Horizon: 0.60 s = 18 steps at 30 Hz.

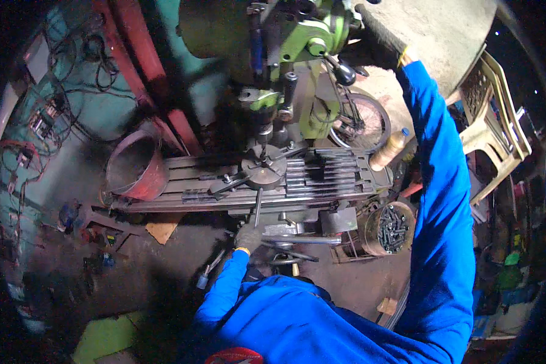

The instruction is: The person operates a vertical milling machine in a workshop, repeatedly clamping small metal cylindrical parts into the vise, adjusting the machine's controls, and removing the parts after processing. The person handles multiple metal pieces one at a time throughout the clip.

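My left hand (247, 238), in a dark glove with a yellow cuff, is closed round the lower end of a metal rod (258, 209). The rod runs up to a round chuck (264, 167) clamped on the slotted machine table (194, 173). Above the chuck hangs the drill spindle (265, 124) of a green machine head (309, 39). High on the right, my gloved right hand (387, 47) reaches to the side of that head, near a lever with a black knob (344, 74). Shadow hides its fingers, so its grip cannot be made out.
A red bucket (155, 182) stands at the table's left end, a bottle (389, 149) with a blue cap at its right. Below sits a round bin (370, 233) of metal pieces. A bicycle wheel (373, 121) and stacked plastic chairs (491, 136) are behind, cables (73, 91) far left.
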Motion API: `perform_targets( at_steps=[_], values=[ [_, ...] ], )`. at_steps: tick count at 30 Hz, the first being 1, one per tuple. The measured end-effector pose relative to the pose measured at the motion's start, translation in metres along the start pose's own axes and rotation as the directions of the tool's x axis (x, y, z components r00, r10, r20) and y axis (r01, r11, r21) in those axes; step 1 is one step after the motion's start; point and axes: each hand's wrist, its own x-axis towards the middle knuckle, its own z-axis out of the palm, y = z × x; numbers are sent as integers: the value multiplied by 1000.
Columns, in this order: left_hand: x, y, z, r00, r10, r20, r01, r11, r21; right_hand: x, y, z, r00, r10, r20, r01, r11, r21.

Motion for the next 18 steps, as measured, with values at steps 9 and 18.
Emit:
perform_targets(
  at_steps=[9,18],
  values=[
    [30,49,-9,985,-81,156,114,968,-222,-35,55,6,977,-213,-15,214,976,31],
    [31,21,16,996,52,72,-48,997,-55,-24,6,12,980,-195,41,196,980,-29]
  ],
)
